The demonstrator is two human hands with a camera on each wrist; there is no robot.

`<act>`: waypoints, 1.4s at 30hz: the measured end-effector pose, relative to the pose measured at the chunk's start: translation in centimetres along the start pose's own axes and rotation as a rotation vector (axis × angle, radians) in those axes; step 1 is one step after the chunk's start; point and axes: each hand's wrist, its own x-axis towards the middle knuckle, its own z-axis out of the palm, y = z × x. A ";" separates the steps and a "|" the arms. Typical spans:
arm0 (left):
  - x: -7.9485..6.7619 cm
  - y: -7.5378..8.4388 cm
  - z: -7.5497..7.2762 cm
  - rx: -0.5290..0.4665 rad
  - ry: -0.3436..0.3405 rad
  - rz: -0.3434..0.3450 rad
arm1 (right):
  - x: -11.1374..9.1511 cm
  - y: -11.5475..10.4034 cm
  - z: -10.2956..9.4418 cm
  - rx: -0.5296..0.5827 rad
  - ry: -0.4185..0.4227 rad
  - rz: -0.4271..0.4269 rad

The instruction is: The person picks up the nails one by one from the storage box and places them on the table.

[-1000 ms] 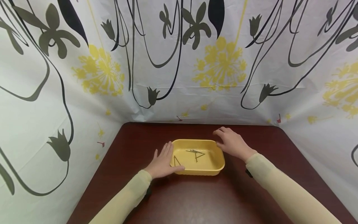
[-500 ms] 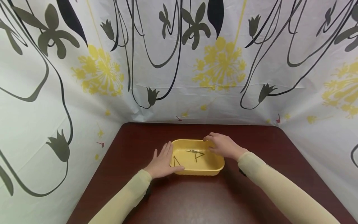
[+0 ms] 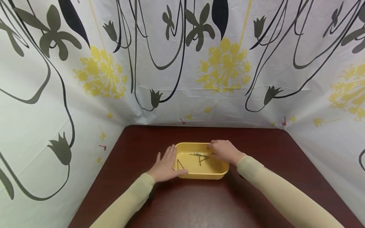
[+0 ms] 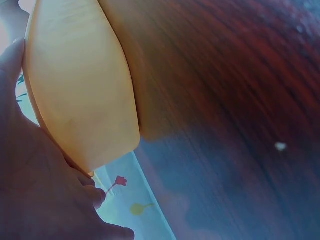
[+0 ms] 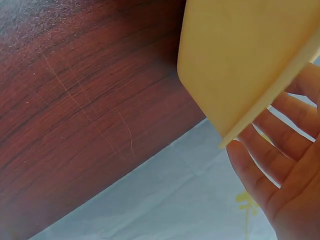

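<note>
it is hard to tell if this is a home or a work room. a white cloth [image 3: 188, 74] with yellow flowers [image 3: 228, 66] and gray flowers [image 3: 155, 98] hangs behind and on both sides, like a tent around the shiny red-brown counter [image 3: 188, 202].

Yel. tray [image 3: 199, 176] upright on tbl [image 3: 208, 202] w/ thin nails [image 3: 199, 161] inside, most nr mid, 2 at L end

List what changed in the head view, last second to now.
The right hand moved left and slightly toward the person, from the right edge of the yellow tray to over its right part. Nothing visibly picked up or let go. Unchanged: left hand at the tray's left end, tray position, nail-like pieces inside.
</note>
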 end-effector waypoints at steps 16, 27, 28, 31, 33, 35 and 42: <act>0.2 -0.4 0.4 -0.018 0.009 0.004 | 0.7 -0.5 1.9 -0.115 0.044 -0.059; 0.3 -0.4 0.5 -0.034 0.010 -0.003 | 0.9 -0.9 3.1 -0.085 0.010 -0.064; 0.3 -0.4 0.6 -0.034 0.010 -0.004 | 0.9 -0.9 3.1 -0.086 0.009 -0.065; 0.4 -0.4 0.6 -0.037 0.008 -0.009 | 0.9 -1.1 3.3 -0.097 0.001 -0.068; 0.3 -0.4 0.6 -0.039 0.008 -0.009 | 0.8 -1.1 3.4 -0.106 0.004 -0.071; 0.3 -0.4 0.7 -0.038 0.008 -0.008 | 0.8 -1.2 3.4 -0.107 0.013 -0.074; 0.3 -0.3 0.5 -0.042 0.012 -0.001 | 0.9 -1.2 3.9 -0.093 0.036 -0.098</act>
